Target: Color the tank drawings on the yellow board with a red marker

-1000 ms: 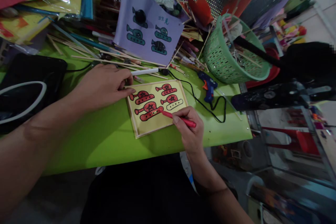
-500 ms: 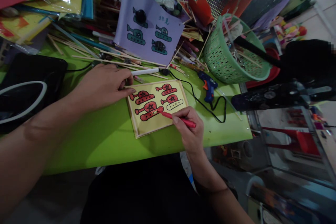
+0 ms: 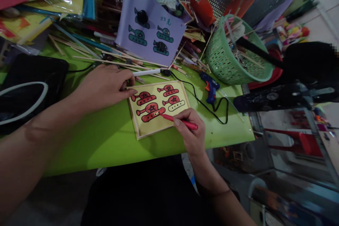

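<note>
A yellow card (image 3: 148, 127) with a thin wooden-stick border lies on the green table, bearing several tank drawings coloured red. The lower part of its right-hand tank is outlined but uncoloured. My left hand (image 3: 108, 83) is at the card's upper left corner, thumb pressed on it and fingers curled at the edge. A white stick-like thing (image 3: 147, 72) lies against those fingers; whether they touch it I cannot tell. Between thumb and fingers, my right hand (image 3: 192, 129) holds a red marker (image 3: 182, 122), its tip at the lower middle tank.
Behind the card stands a purple sheet (image 3: 150, 51) with green tanks. Loose wooden sticks (image 3: 116, 56) lie before it. A blue glue gun (image 3: 211, 86) with a black cord and a green basket (image 3: 225, 65) are at the right. A black device (image 3: 53, 69) sits left.
The red marker's tip has shifted very slightly on the lower middle tank. My left hand and the card stay in place.
</note>
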Demonstrator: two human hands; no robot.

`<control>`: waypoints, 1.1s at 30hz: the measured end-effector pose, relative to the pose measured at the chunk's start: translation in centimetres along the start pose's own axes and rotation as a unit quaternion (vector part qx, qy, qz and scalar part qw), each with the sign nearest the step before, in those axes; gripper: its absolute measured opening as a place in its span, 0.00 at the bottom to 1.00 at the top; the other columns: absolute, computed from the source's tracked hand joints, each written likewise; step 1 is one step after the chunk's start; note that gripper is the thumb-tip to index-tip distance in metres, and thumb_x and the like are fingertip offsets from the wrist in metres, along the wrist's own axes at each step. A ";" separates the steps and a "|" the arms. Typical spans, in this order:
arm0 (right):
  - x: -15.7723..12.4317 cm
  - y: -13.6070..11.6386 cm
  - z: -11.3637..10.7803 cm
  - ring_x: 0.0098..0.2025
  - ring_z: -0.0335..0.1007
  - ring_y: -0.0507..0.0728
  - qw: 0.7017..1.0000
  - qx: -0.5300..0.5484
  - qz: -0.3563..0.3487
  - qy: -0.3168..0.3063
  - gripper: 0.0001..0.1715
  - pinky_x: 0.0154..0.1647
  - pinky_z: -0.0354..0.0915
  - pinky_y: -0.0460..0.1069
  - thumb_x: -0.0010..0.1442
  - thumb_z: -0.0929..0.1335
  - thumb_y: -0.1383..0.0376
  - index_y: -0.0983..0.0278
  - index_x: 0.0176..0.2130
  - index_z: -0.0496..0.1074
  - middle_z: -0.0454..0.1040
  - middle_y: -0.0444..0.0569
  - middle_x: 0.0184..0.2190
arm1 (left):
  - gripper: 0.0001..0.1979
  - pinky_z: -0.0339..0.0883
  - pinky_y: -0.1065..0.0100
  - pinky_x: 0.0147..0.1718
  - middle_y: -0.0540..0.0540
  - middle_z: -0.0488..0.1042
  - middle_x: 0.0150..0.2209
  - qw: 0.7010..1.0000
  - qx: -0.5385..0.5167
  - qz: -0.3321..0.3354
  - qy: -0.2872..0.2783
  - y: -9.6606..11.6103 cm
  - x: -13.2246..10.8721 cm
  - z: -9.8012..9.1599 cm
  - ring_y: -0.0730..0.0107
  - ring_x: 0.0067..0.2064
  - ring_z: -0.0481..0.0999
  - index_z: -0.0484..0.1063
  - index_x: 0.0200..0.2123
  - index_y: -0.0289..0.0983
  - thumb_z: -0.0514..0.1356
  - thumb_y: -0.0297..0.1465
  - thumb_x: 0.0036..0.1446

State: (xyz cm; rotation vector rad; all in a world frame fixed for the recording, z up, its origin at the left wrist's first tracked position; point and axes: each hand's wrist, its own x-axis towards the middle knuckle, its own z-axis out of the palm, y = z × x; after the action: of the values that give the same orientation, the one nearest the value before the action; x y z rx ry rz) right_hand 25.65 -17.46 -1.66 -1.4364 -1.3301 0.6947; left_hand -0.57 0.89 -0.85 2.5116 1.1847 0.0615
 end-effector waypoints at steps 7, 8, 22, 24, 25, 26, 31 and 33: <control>-0.1 0.3 0.0 0.27 0.72 0.52 1.000 -0.013 0.009 -0.006 0.04 0.27 0.67 0.47 0.67 0.76 0.67 0.58 0.38 0.82 0.80 0.40 0.29 | 0.12 0.55 0.57 0.43 0.46 0.75 0.37 1.000 -0.005 -0.003 -0.003 0.3 0.0 -0.2 0.55 0.41 0.71 0.75 0.46 0.41 0.59 0.43 0.73; -0.1 0.3 0.0 0.27 0.72 0.52 1.000 -0.016 0.009 -0.008 0.03 0.27 0.68 0.47 0.67 0.76 0.66 0.58 0.38 0.82 0.80 0.40 0.29 | 0.13 0.55 0.58 0.43 0.46 0.76 0.37 1.000 -0.005 -0.004 -0.006 0.4 0.0 -0.3 0.56 0.41 0.71 0.75 0.46 0.40 0.59 0.43 0.73; 0.0 0.1 0.0 0.25 0.71 0.52 1.000 -0.021 0.005 -0.003 0.04 0.26 0.66 0.47 0.68 0.76 0.67 0.58 0.39 0.80 0.80 0.40 0.28 | 0.12 0.57 0.58 0.43 0.47 0.76 0.36 1.000 0.017 -0.010 -0.004 0.2 0.1 0.0 0.55 0.40 0.72 0.78 0.48 0.39 0.63 0.41 0.71; 0.0 0.2 0.0 0.25 0.71 0.52 1.000 -0.018 0.003 -0.010 0.04 0.26 0.66 0.47 0.68 0.76 0.67 0.58 0.39 0.81 0.80 0.39 0.28 | 0.12 0.57 0.58 0.43 0.47 0.76 0.36 1.000 0.017 -0.009 -0.003 0.2 0.1 0.0 0.55 0.40 0.73 0.78 0.48 0.40 0.63 0.41 0.71; 0.0 0.2 0.0 0.26 0.71 0.52 1.000 -0.017 0.002 -0.014 0.04 0.26 0.66 0.47 0.68 0.76 0.67 0.58 0.39 0.81 0.80 0.40 0.29 | 0.12 0.57 0.58 0.43 0.47 0.76 0.36 1.000 0.016 -0.008 -0.003 0.2 0.2 0.0 0.55 0.40 0.73 0.78 0.48 0.40 0.63 0.41 0.71; 0.0 0.3 0.0 0.26 0.72 0.52 1.000 -0.017 0.001 -0.019 0.03 0.26 0.67 0.47 0.68 0.76 0.66 0.58 0.39 0.81 0.81 0.40 0.29 | 0.12 0.58 0.58 0.44 0.47 0.76 0.36 1.000 0.015 -0.009 -0.002 0.1 0.2 0.1 0.55 0.40 0.73 0.78 0.48 0.40 0.63 0.42 0.71; -0.1 0.4 0.0 0.26 0.73 0.51 0.999 -0.015 -0.006 -0.041 0.03 0.27 0.67 0.46 0.68 0.77 0.66 0.57 0.40 0.82 0.82 0.40 0.30 | 0.13 0.59 0.58 0.46 0.48 0.77 0.36 1.000 0.017 -0.015 0.001 0.0 0.2 0.3 0.55 0.40 0.73 0.79 0.49 0.40 0.63 0.42 0.71; -0.1 0.3 0.0 0.27 0.74 0.52 0.999 -0.016 -0.008 -0.038 0.03 0.27 0.68 0.46 0.68 0.77 0.66 0.57 0.39 0.82 0.82 0.40 0.30 | 0.13 0.59 0.58 0.46 0.48 0.76 0.36 1.000 0.020 -0.019 0.001 0.0 0.3 0.3 0.55 0.40 0.73 0.79 0.50 0.41 0.63 0.42 0.70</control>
State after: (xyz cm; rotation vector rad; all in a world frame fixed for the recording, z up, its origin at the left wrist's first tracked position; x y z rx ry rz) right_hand 25.74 -17.48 -1.97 -1.4349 -1.4154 0.7262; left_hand -0.30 0.98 -1.19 2.5234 1.2456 0.0294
